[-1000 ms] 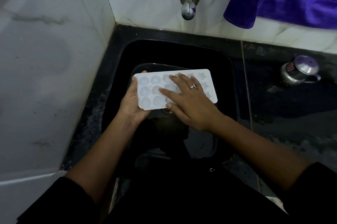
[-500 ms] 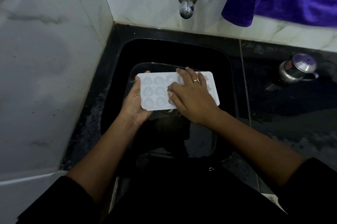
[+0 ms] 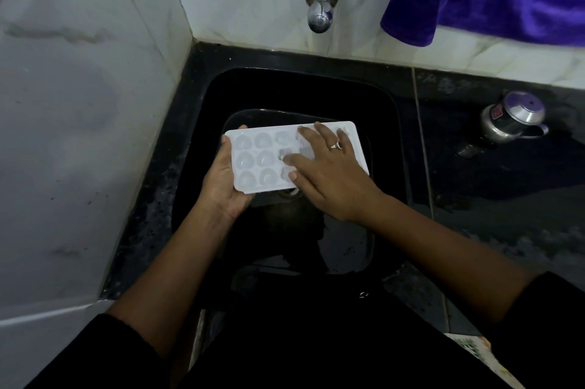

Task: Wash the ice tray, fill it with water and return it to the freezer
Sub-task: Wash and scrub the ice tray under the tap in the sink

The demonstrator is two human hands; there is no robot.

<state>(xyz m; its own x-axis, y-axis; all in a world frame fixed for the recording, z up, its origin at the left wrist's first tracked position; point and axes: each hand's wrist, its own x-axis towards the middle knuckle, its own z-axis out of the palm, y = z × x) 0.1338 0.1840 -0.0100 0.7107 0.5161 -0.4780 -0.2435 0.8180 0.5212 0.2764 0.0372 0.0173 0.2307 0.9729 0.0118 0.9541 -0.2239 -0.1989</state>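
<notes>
My left hand (image 3: 223, 184) holds the white ice tray (image 3: 253, 164) by its end. My right hand (image 3: 329, 176) lies flat on top, fingers spread wide.

Both forearms are bare, with black sleeves pushed up near the elbows at 7 and 4 o'clock. The right hand (image 3: 329, 173) wears a silver ring (image 3: 337, 145) on one finger; the left hand (image 3: 221, 181) wears nothing.

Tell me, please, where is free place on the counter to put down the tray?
Free: the dark counter right of the sink, in front of the steel pot. Crowded: the sink, filled by the ice tray, left hand and right hand.
</notes>
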